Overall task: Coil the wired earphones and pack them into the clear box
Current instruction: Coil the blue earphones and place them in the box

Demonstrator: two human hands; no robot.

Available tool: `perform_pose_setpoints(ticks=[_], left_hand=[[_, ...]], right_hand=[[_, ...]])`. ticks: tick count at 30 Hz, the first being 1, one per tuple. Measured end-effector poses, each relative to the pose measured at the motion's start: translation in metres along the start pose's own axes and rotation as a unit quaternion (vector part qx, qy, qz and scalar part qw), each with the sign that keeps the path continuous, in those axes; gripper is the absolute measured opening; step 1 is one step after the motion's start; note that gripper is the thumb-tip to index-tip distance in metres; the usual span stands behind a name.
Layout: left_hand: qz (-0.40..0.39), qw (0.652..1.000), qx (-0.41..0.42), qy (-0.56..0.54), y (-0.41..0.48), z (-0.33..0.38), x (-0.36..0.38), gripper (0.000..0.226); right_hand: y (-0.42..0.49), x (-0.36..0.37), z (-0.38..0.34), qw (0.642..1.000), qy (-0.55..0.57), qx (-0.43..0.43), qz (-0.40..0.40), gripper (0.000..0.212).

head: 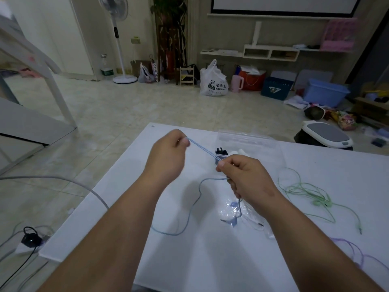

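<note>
The coiling step has begun, and packing has not. The left hand [168,147] pinches a doubled strand of the blue earphones [202,149] between thumb and fingertip, raised above the bench [189,266]. The right hand [248,175] grips the other end of that strand, with its fingers curled round the cord. Between the two grips the strand runs straight and taut.

The rest of the cord leaves the right hand, sags in one loose bend onto the bench and trails toward the near left. Another length hangs below the right hand over a crumpled plastic bag [235,209]. I cannot tell where the earbuds themselves are.

The clear box [252,138] stands at the far side of the bench, just beyond the right hand, with small dark items inside. Whether it has a lid on, I cannot tell.

So far I judge only one fold is made. The next move calls for drawing up the slack and laying further turns against the first, keeping both grips firm so the loop does not spring apart. Green earphones [305,190] and purple earphones [355,249] lie loose to the right, apart from the blue cord.
</note>
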State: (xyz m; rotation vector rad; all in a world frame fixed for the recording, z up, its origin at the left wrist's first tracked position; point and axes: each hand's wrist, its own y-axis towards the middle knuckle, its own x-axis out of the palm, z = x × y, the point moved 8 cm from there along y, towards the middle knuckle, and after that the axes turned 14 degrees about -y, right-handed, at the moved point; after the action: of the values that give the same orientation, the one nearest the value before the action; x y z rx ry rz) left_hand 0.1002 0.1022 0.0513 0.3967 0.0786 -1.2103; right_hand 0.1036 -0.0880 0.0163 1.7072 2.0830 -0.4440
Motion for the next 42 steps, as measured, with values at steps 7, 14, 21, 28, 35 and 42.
perform_pose_setpoints(ticks=[7,14,21,28,35,42], left_hand=[[0.131,0.990,-0.053,-0.006,0.010,-0.021,-0.038,0.018],[-0.060,0.923,-0.097,0.366,0.007,-0.041,-0.016,0.025],[-0.300,0.944,-0.002,0.136,-0.022,-0.014,0.042,0.049],[-0.185,0.980,-0.068,-0.042,-0.013,-0.005,0.025,0.027],[-0.121,0.991,-0.054,-0.032,-0.009,0.001,0.016,0.026],[-0.222,0.972,-0.072,0.012,-0.017,-0.003,0.029,0.024]], right_hand=[[-0.002,-0.013,0.000,0.999,-0.026,0.013,0.021,0.022],[-0.005,-0.012,-0.005,0.999,-0.037,0.007,0.015,0.019],[-0.007,-0.004,-0.012,0.998,-0.055,-0.006,-0.008,0.018],[-0.006,-0.004,-0.010,1.000,-0.016,-0.006,-0.008,0.019],[-0.003,0.000,-0.008,1.000,-0.010,0.005,-0.018,0.020],[0.001,-0.001,-0.002,0.999,0.030,0.008,-0.013,0.022]])
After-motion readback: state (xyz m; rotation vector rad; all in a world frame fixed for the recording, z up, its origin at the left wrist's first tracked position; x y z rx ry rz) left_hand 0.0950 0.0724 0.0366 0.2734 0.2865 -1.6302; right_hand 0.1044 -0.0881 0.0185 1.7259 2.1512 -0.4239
